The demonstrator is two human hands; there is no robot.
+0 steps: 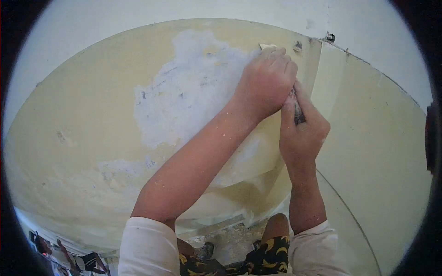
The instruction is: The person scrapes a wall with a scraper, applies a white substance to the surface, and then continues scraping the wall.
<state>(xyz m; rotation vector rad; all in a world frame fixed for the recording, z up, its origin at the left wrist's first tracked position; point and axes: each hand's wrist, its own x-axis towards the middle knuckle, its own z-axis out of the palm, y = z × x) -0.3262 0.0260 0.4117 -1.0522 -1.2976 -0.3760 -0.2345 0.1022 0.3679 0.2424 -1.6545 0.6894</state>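
Observation:
Both of my hands are raised to a yellow-painted wall (115,83) and closed on one tool, which looks like a scraper (298,111) with a dark, dusty handle. My left hand (269,80) wraps the upper part, its fingers hiding most of the tool. Just below it, my right hand (306,129) grips the lower handle, with thumb and forefinger on either side. A pale, pointed edge (267,46) shows beyond my left knuckles, against the wall; whether it is blade or loosened paint I cannot tell. Left of my hands spreads a bare whitish patch (193,78) where paint is gone.
A wall corner (317,69) runs down to the right of my hands. Small holes (298,46) mark the wall near it. A thin cable (350,209) hangs along the right wall. Below, the floor (230,241) is littered with debris. A person (66,257) is at the lower left.

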